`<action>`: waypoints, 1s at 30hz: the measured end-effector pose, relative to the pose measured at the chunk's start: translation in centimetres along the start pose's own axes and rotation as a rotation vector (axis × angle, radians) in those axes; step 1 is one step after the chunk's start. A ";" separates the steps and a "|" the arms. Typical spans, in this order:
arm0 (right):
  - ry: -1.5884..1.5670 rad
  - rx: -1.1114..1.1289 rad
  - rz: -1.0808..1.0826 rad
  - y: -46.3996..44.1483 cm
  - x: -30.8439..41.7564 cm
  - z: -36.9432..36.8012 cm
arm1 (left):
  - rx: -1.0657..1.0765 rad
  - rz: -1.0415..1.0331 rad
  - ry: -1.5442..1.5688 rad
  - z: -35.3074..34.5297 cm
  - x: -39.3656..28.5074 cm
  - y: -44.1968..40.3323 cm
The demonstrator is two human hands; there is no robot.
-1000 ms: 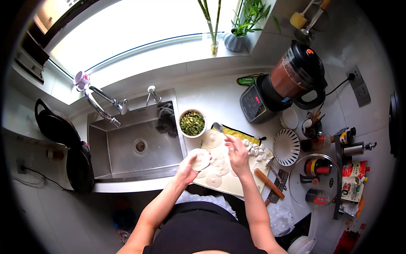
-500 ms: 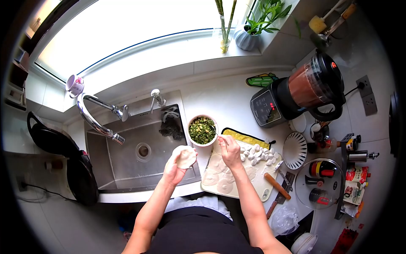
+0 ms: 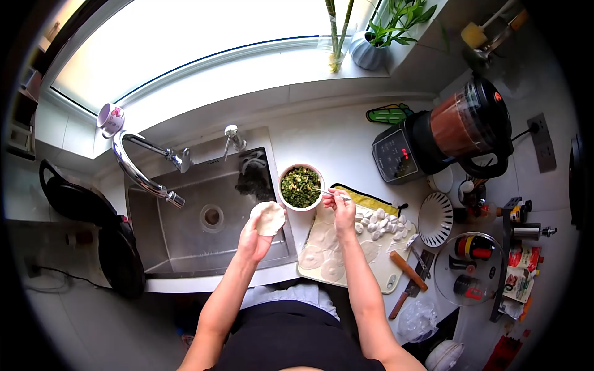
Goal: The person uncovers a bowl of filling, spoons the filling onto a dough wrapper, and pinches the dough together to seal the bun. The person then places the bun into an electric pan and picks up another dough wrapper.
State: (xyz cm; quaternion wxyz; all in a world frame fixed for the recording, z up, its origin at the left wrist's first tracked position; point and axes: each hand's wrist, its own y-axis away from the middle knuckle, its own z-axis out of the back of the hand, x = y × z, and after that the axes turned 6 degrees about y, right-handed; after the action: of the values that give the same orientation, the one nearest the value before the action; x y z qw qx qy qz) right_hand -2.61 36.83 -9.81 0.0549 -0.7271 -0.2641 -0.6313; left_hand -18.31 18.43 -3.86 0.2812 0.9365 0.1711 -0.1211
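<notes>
A round, pale dumpling wrapper (image 3: pixel 271 219) lies on the raised palm and fingers of my left hand (image 3: pixel 252 242), above the sink's right side. My right hand (image 3: pixel 341 211) pinches the handle of a metal spoon (image 3: pixel 328 194). The spoon's far end reaches into a bowl (image 3: pixel 283 202) of chopped green filling (image 3: pixel 301 187); its tip is hard to make out. Below my right forearm is a cream cutting board (image 3: pixel 385 272) with several flattened wrappers (image 3: pixel 332 268) and small floured dough pieces (image 3: pixel 377 224).
The steel sink (image 3: pixel 185 238) is on the left under a curved faucet (image 3: pixel 127 164). A blender (image 3: pixel 448 130) stands at the back right. A rolling pin (image 3: pixel 408 271), a cleaver (image 3: pixel 413 288), a ribbed white plate (image 3: pixel 435 219) and a glass lid (image 3: pixel 468 268) lie at right.
My right hand has turned, and the spoon now lies flatter across the bowl's right rim. The left hand still holds the wrapper, tilted a little more. The view has shifted slightly.
</notes>
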 end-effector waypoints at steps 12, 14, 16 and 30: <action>-0.019 0.035 0.032 0.3 1.8 0.1 | 0.074 -0.132 0.136 -1.0 0.2 -2.6; -0.010 0.033 0.034 0.2 2.0 0.1 | 0.058 -0.140 0.131 -1.4 0.3 -3.0; 0.000 0.024 0.033 0.1 2.2 0.0 | 0.073 -0.155 0.117 -1.6 0.4 -3.3; 0.082 0.026 0.117 1.1 3.5 -0.2 | 0.074 -0.150 0.107 -1.4 -0.3 -5.5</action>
State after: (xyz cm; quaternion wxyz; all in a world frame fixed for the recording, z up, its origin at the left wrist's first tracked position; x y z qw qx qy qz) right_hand -2.03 36.92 -6.16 0.1120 -0.7140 -0.2268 -0.6529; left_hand -20.55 23.47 -5.29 0.2268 0.9359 0.2511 -0.0978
